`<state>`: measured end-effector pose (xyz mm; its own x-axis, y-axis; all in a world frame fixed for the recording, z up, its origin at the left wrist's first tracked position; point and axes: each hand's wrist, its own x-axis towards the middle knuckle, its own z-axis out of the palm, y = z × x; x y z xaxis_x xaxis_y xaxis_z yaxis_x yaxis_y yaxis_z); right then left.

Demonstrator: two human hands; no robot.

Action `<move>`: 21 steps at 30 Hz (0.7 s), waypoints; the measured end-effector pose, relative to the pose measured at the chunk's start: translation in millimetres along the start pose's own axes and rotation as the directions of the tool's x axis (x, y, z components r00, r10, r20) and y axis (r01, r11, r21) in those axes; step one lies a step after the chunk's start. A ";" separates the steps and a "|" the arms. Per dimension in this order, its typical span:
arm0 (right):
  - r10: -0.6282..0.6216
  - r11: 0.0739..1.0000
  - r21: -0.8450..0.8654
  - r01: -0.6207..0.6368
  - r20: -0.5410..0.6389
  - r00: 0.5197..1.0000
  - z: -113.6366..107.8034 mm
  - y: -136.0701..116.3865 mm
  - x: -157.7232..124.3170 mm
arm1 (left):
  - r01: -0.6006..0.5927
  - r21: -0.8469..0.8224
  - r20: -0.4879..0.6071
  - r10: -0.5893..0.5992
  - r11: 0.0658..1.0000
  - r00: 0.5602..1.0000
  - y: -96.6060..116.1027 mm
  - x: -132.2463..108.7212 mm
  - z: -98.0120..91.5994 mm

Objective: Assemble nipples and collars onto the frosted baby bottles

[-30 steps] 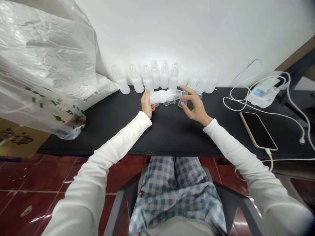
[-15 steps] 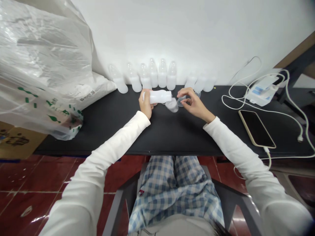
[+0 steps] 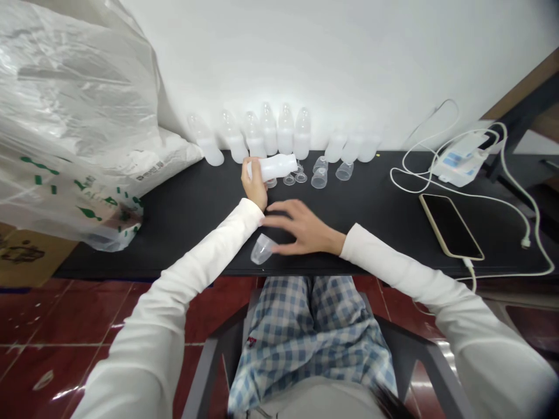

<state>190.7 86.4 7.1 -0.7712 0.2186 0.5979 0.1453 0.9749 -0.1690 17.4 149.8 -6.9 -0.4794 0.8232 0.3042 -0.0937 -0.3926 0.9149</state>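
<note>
My left hand point(image 3: 255, 185) is wrapped round a white bottle point(image 3: 274, 167), tilted almost flat, its open neck towards the right. My right hand point(image 3: 297, 227) is over the black table with its fingers spread. A clear cap point(image 3: 262, 249) lies near the table's front edge, by the thumb of that hand; whether they touch I cannot tell. Small clear rings point(image 3: 300, 177) lie beside the held bottle's neck. Several more clear caps point(image 3: 319, 178) lie to the right of them.
Capped bottles point(image 3: 286, 131) stand along the white wall, with uncapped bottles point(image 3: 351, 148) to their right. Plastic bags point(image 3: 87, 128) fill the left side. A phone point(image 3: 451, 227), a power strip point(image 3: 460, 158) and white cables point(image 3: 489, 198) lie on the right.
My right hand has moved left and towards the table's front edge, its fingers spreading. The clear cap that was by the bottle's neck is now near the front edge. The bottle has shifted slightly left.
</note>
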 end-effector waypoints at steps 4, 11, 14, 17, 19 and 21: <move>-0.218 0.972 -0.027 0.235 0.283 0.934 21.5 -20.3 6.4 | 0.021 -0.053 -0.045 -0.024 0.998 0.999 -1.3 5.1 -0.6; -0.060 0.997 0.055 0.047 0.247 0.967 2.6 15.8 -7.3 | 0.092 -0.157 0.127 -0.072 0.983 0.989 -4.8 20.3 -5.8; 0.003 1.000 0.006 -0.005 0.210 0.978 -7.3 34.0 -15.5 | 0.106 -0.190 0.178 -0.072 0.976 0.981 -4.3 25.4 -11.6; 0.074 0.997 -0.037 -0.068 0.194 0.978 -12.2 48.6 -22.2 | 0.081 -0.181 0.193 -0.046 0.980 0.980 -6.5 30.9 -19.4; 0.126 0.992 -0.047 -0.121 0.143 0.982 -14.7 56.3 -25.3 | 0.043 -0.134 0.201 -0.015 0.990 0.979 -9.9 36.2 -24.9; 0.162 0.987 -0.021 -0.161 0.082 0.983 -17.3 62.0 -27.1 | -0.008 -0.085 0.186 0.024 0.996 0.982 -13.5 43.3 -30.5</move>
<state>231.3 141.7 -6.1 -0.7858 0.3693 0.4961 0.2806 0.9277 -0.2462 -28.7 178.2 -14.1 -0.3107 0.8754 0.3702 -0.1637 -0.4330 0.8864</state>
